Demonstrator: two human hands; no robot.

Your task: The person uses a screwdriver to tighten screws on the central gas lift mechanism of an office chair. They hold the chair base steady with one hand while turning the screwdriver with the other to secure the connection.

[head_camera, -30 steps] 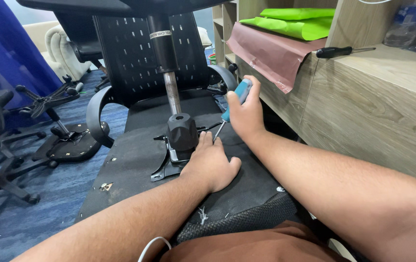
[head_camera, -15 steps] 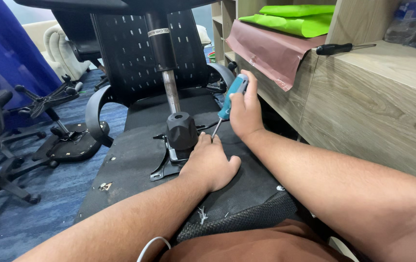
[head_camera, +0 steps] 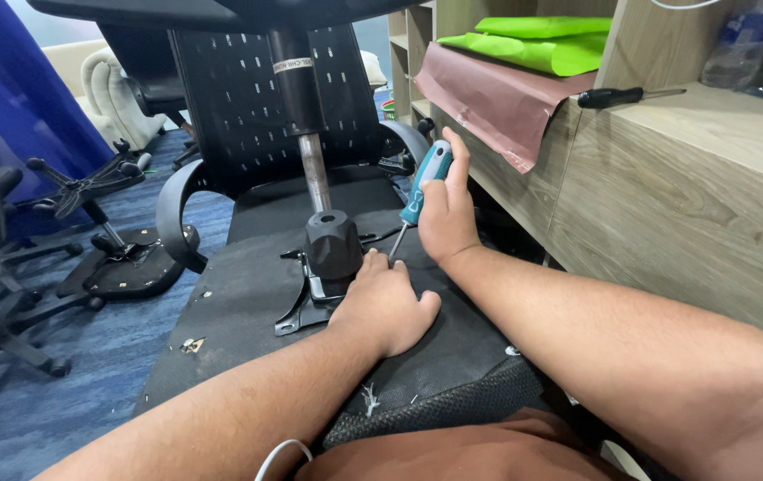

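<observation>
Two hands, left hand (head_camera: 386,303) and right hand (head_camera: 446,214); two screwdrivers, one teal-handled screwdriver (head_camera: 423,184) and one black-handled screwdriver (head_camera: 617,96); one upturned chair seat (head_camera: 248,294) with one gas cylinder (head_camera: 304,107); two green sheets (head_camera: 533,49); one plastic bottle (head_camera: 738,40).

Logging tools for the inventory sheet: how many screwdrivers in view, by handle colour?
Teal-handled screwdriver, held in the right hand: 1
Black-handled screwdriver, lying on the wooden shelf: 1
Total: 2
</observation>
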